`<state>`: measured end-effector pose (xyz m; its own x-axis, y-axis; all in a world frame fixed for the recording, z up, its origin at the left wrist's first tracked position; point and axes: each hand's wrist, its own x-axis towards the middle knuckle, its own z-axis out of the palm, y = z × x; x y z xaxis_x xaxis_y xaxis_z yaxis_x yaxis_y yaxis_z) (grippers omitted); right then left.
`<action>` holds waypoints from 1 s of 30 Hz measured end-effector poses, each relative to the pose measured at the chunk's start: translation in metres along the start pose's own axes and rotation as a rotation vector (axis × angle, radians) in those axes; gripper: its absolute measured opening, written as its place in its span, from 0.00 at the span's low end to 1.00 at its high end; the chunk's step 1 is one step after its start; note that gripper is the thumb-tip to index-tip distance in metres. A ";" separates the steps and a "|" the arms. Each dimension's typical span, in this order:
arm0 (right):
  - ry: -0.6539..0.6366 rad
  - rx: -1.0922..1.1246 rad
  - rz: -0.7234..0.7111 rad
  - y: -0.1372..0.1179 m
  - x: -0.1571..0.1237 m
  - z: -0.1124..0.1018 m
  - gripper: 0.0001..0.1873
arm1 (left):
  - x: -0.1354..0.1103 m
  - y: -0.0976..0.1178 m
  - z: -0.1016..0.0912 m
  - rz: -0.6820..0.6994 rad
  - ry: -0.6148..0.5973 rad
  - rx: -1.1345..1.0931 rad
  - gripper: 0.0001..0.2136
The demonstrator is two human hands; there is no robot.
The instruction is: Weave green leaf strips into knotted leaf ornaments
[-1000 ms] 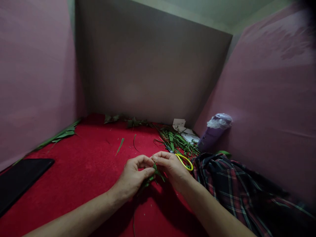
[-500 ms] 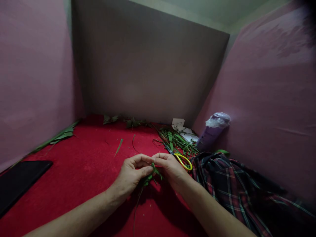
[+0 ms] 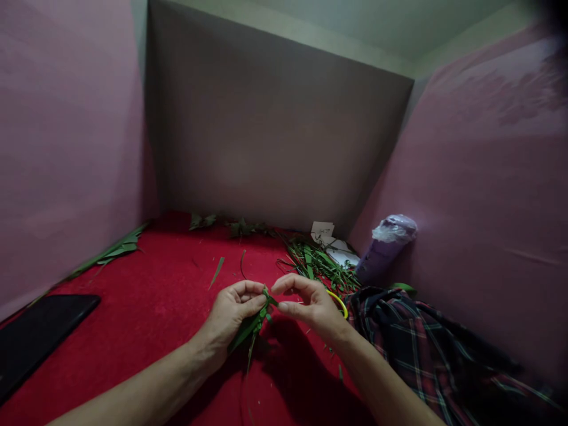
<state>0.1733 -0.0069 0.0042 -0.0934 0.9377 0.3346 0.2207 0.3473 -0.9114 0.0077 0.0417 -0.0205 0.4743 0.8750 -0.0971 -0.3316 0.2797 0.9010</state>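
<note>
Between its thumb and fingers, my left hand [image 3: 228,313] pinches a green leaf piece [image 3: 247,332] that looks folded or braided, with a thin stem trailing below it. My right hand [image 3: 314,303] is just to the right, thumb and index finger apart around the leaf's right tip; whether the thumb touches that tip, I cannot tell. Behind my right wrist shows the yellow handle of a pair of scissors [image 3: 341,306], its blades hidden by the hand. A narrow leaf strip [image 3: 216,272] lies beyond my left hand.
A pile of cut leaves and stems [image 3: 326,266] lies at the back right beside white paper [image 3: 344,254] and a purple plastic-wrapped roll [image 3: 382,251]. Plaid cloth [image 3: 412,331] is at right, a black flat object [image 3: 44,331] at left. Long leaves [image 3: 122,248] edge the red cloth [image 3: 164,302].
My right hand's fingers have parted and drawn back from the leaf, while my left keeps its pinch. More of the leaf shows now. The view has tilted slightly, and my right hand covers the scissors' blades.
</note>
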 end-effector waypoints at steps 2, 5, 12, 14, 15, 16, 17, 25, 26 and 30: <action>-0.012 -0.043 -0.029 -0.002 0.000 0.001 0.08 | 0.000 0.000 -0.001 -0.001 0.002 -0.003 0.16; -0.012 -0.083 -0.048 -0.003 0.000 0.004 0.05 | 0.000 -0.001 0.000 0.014 -0.013 -0.007 0.16; 0.074 0.114 0.146 0.006 0.002 0.010 0.10 | -0.002 0.000 0.003 0.005 -0.038 0.030 0.14; 0.113 0.161 0.204 0.008 0.003 0.012 0.12 | -0.002 -0.001 0.003 0.006 -0.057 0.019 0.14; 0.132 0.168 0.216 0.009 0.003 0.012 0.13 | -0.002 -0.001 0.003 0.007 -0.068 0.012 0.15; 0.147 0.168 0.218 0.010 0.003 0.013 0.13 | -0.002 -0.001 0.003 0.007 -0.076 0.004 0.15; 0.154 0.168 0.218 0.010 0.003 0.013 0.13 | -0.002 -0.001 0.003 0.006 -0.081 -0.002 0.15; 0.183 0.114 0.163 0.012 0.004 0.014 0.09 | -0.003 0.000 0.004 0.009 -0.084 -0.005 0.14; 0.180 0.100 0.158 0.012 0.003 0.014 0.08 | -0.003 0.000 0.004 0.007 -0.082 -0.007 0.14; 0.178 0.062 0.154 0.010 0.002 0.015 0.07 | -0.004 0.000 0.003 -0.004 -0.072 0.006 0.13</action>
<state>0.1610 -0.0016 -0.0078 0.1101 0.9687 0.2224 0.1583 0.2038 -0.9661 0.0089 0.0372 -0.0188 0.5328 0.8433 -0.0704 -0.3252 0.2808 0.9030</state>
